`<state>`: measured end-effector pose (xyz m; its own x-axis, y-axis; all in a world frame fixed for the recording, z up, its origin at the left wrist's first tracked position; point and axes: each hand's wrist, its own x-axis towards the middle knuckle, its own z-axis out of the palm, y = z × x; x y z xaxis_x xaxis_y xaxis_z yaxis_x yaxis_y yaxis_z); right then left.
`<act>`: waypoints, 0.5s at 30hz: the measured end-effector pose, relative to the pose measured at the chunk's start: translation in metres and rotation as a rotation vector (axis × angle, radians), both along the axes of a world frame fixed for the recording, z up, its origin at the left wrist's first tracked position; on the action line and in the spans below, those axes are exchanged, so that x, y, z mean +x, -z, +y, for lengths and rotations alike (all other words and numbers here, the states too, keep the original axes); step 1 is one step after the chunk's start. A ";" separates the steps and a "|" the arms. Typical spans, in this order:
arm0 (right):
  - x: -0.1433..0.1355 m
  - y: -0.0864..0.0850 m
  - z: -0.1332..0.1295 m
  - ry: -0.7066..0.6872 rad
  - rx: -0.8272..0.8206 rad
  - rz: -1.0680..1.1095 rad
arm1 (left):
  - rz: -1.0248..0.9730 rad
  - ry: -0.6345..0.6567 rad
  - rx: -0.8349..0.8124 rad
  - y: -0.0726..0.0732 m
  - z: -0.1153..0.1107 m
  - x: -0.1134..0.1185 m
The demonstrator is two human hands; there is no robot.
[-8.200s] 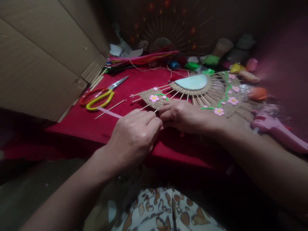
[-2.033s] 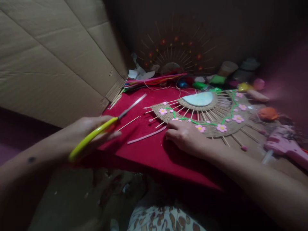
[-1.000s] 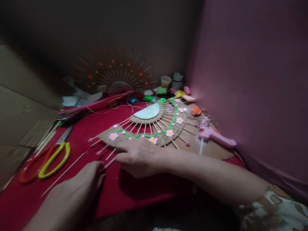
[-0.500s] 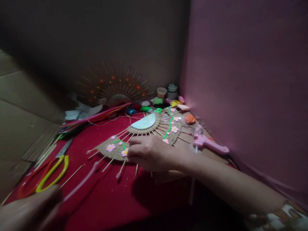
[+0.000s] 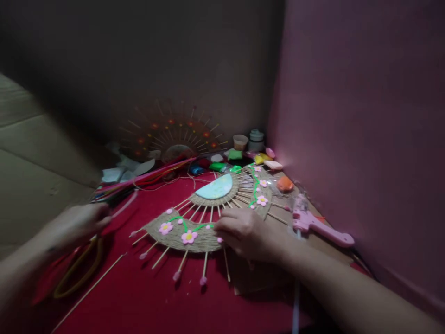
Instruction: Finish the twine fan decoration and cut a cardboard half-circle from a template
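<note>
A fan-shaped twine craft [image 5: 205,243] with radiating sticks, pink clay flowers and a green vine lies on the red cloth. At its centre sits a pale blue half-disc [image 5: 215,187]. My right hand [image 5: 248,234] is closed at the lower right of the twine band, fingertips on it, hiding part of it. Blurred by motion, my left hand [image 5: 81,225] is closed around a thin pink pipe cleaner [image 5: 125,207], which points up and right. Beneath that hand are yellow-handled scissors [image 5: 78,283], partly covered.
A pink glue gun [image 5: 320,227] lies on cardboard at right. Along the back are clay packets [image 5: 235,154], a cup [image 5: 240,142], a lidded jar [image 5: 256,139] and a bundle of coloured strips [image 5: 153,178]. Another fan craft [image 5: 177,134] leans on the wall. A loose stick [image 5: 90,292] lies front left.
My left hand has moved up and away from the front left corner with the pink pipe cleaner. My right hand stays on the craft, and the view has shifted slightly.
</note>
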<state>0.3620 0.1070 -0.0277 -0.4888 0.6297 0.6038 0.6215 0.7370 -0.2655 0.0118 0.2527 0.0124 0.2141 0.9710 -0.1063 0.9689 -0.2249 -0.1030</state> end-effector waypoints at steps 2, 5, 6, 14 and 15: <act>0.002 -0.003 -0.003 0.010 -0.017 0.084 | 0.058 0.009 0.002 0.002 0.010 0.009; 0.006 -0.002 -0.003 0.039 -0.001 0.154 | 0.080 0.041 -0.004 0.005 0.020 0.017; 0.007 0.000 -0.001 0.033 0.003 0.149 | 0.086 0.046 -0.007 0.006 0.024 0.018; 0.007 0.008 0.001 0.058 0.069 0.085 | 0.101 0.112 -0.009 0.013 0.028 0.030; 0.005 0.007 0.001 0.059 0.071 0.078 | 0.106 0.120 -0.009 0.013 0.026 0.032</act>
